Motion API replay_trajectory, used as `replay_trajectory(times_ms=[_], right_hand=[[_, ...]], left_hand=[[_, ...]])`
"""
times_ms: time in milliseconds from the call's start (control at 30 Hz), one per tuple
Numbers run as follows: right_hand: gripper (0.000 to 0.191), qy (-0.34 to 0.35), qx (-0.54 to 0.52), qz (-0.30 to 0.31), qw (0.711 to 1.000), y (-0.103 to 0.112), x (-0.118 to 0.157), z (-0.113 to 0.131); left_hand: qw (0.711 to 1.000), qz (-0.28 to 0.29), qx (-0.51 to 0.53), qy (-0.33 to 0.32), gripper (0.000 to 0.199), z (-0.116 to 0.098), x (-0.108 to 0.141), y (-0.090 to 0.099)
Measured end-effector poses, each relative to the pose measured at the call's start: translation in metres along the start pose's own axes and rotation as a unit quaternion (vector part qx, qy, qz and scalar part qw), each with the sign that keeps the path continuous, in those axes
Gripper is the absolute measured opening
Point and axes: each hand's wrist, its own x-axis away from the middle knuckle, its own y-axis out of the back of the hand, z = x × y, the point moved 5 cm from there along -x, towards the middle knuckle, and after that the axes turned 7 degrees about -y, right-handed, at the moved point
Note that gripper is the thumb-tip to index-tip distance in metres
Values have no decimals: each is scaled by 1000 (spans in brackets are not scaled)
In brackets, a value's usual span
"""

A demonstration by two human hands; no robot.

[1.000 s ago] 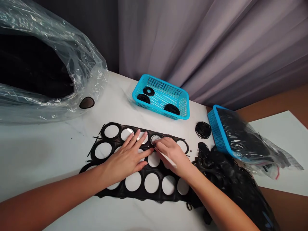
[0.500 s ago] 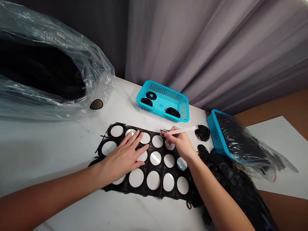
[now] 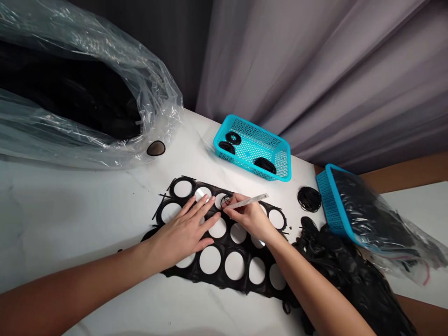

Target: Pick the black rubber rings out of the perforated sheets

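A black sheet (image 3: 223, 281) with rows of round cut-outs lies on the white table, whose pale surface shows through the openings. My left hand (image 3: 187, 228) rests flat on its left part, fingers spread. My right hand (image 3: 249, 218) pinches a slim, pale, pen-shaped tool (image 3: 250, 200) over the sheet's upper row, close to my left fingertips. A thin black loop (image 3: 225, 200) shows at the right fingertips, over one cut-out. The tool's tip is hidden by the fingers.
A blue basket (image 3: 252, 169) holding several black ring bundles stands behind the sheet. To the right are a black coil (image 3: 309, 199), a heap of black material (image 3: 350, 270) and another blue basket (image 3: 331, 200) with a bagged black load. A large clear bag (image 3: 157, 84) sits at left, near a brown oval piece (image 3: 156, 148).
My right hand has moved left along the upper row, closer to my left hand, uncovering cut-outs at the sheet's right end. The left hand stays on the sheet. The whole view has shifted slightly.
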Motion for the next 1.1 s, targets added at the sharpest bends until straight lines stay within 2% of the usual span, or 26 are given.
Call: replay_trajectory(times_ms=[267, 367, 500, 567, 633, 667, 700, 767, 833, 900, 933, 1033, 1100], right_hand=[[17, 29, 47, -2, 998, 0, -1, 2], [18, 82, 102, -8, 991, -7, 6, 6], [16, 169, 225, -5, 960, -15, 16, 8], [15, 179, 251, -69, 949, 1, 18, 3], [14, 143, 263, -213, 930, 36, 19, -6], [14, 111, 264, -294, 912, 55, 21, -12], [14, 76, 260, -347, 898, 72, 23, -17], [18, 17, 218, -377, 900, 91, 23, -26], [24, -25, 125, -322, 938, 89, 16, -29], [29, -49, 2, -234, 971, 69, 4, -26], [31, -57, -58, -189, 979, 55, -3, -21], [35, -64, -193, -81, 976, 15, -23, -5], [35, -70, -232, -20, 970, -7, -34, 4]], left_hand=[[1000, 18, -7, 2, 62, -1, -1, -1], [1000, 22, -9, 12, 63, 0, -1, -2], [999, 0, 6, 36, 62, 2, 3, -2], [999, -8, 12, 41, 60, 3, 4, -2], [999, -12, 14, 43, 58, 3, 4, -1], [999, -13, 16, 43, 57, 3, 3, -1], [999, -15, 18, 42, 57, 3, 3, 0], [999, -16, 19, 40, 57, 3, 3, 1], [999, -17, 10, 39, 59, 4, 4, 3], [999, -14, -9, 44, 62, 8, 8, 7], [998, -12, -19, 51, 62, 12, 12, 9], [997, -6, -38, 70, 59, 21, 26, 14], [996, 1, -45, 71, 57, 25, 35, 15]])
